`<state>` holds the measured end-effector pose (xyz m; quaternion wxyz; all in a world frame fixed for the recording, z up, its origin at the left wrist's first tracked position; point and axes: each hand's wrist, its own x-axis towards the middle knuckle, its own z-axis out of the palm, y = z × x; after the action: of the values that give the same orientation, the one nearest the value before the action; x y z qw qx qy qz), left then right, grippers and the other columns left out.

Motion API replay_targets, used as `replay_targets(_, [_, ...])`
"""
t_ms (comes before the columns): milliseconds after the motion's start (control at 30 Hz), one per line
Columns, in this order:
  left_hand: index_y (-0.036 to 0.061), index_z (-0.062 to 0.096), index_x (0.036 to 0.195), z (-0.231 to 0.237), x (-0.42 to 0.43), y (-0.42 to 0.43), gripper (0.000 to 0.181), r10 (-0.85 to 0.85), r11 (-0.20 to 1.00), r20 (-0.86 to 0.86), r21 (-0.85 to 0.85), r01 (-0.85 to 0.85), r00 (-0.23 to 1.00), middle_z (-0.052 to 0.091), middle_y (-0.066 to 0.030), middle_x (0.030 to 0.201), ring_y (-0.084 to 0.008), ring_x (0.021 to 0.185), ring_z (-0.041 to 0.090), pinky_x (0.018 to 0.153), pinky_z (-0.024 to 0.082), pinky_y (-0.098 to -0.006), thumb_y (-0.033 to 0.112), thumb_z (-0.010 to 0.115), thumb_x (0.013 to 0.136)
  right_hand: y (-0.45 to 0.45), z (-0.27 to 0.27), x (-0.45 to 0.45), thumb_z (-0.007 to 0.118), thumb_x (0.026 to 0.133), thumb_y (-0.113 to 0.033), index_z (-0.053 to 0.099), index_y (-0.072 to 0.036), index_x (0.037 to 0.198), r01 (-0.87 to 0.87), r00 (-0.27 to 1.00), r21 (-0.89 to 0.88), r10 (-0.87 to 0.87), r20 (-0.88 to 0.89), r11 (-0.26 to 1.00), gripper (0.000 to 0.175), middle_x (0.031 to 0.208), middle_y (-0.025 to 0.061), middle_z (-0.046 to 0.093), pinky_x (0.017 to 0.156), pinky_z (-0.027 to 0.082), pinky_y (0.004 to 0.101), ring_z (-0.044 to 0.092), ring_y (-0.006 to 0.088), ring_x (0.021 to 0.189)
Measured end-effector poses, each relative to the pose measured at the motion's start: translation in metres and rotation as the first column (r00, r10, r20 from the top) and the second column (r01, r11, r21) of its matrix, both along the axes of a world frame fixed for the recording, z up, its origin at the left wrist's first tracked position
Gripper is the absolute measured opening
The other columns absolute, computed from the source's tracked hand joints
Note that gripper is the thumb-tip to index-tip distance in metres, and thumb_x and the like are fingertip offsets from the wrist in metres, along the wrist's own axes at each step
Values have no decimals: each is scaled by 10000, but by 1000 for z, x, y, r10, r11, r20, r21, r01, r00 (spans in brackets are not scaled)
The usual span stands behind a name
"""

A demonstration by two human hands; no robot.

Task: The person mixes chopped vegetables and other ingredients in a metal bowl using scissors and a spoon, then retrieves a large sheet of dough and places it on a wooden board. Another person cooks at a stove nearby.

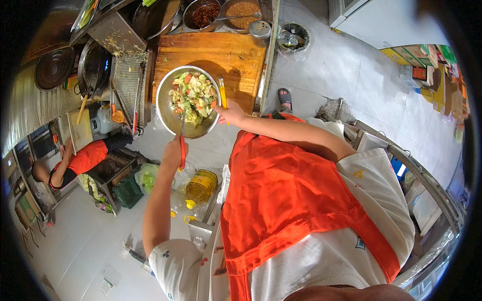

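Note:
My left hand (173,152) grips red-handled scissors (183,153), their blades reaching down into a steel mixing bowl (164,113). Inside the bowl are chopped pale green leaves and orange-red pieces (194,96). At the bowl's right side, my right hand (231,113) grips the rim; a yellow-handled tool (223,96) with a metal end runs upright past its fingers, and whether they hold it cannot be told. The bowl is over the near left part of a wooden cutting board (180,47); whether it rests there is unclear.
Bowls of dark red seasoning (205,15) and chopped tan food (241,14) stand beyond the board, beside a lidded shaker (260,29). A wok (92,67) and perforated tray (130,79) are left. Oil jug (201,186) stands below; another person (88,156) works farther left.

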<state>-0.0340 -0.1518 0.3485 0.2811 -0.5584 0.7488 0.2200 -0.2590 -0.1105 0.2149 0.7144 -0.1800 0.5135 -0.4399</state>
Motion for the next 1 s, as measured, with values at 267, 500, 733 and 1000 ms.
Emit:
replay_targets(267, [26,552,974,-30,-51,-8,197,-332,941,342,50,336,879,671,-188,888,-389,852,644,746,498,-492,182,470,884,1,-2,0,601,903,-359,505,-50,1096,12,996,61,-17,91,998,376,859,84,569,613,565,293,630,162,702])
replay_targets(500, [9,512,1016,-20,-6,-11,271,-114,968,100,236,88,988,656,-220,954,-366,811,651,726,483,-494,241,462,884,-2,6,-2,603,905,-335,515,-50,1074,14,1000,6,-14,-4,1000,343,859,46,566,572,560,292,602,139,663])
replay_targets(733, [8,477,1005,10,33,5,259,616,729,-267,549,-409,741,565,-92,694,-187,602,596,551,483,-323,183,556,830,-3,2,-5,580,929,-274,510,-56,1111,161,986,-26,-160,44,987,292,922,53,613,569,559,265,634,125,690])
replay_targets(1000, [10,429,1261,-31,44,31,528,793,587,-480,766,-260,376,571,-36,816,-137,711,577,617,491,-296,235,615,820,-21,4,2,602,911,-143,464,-24,1141,320,937,-21,-313,157,947,294,992,124,611,595,596,335,661,225,778])
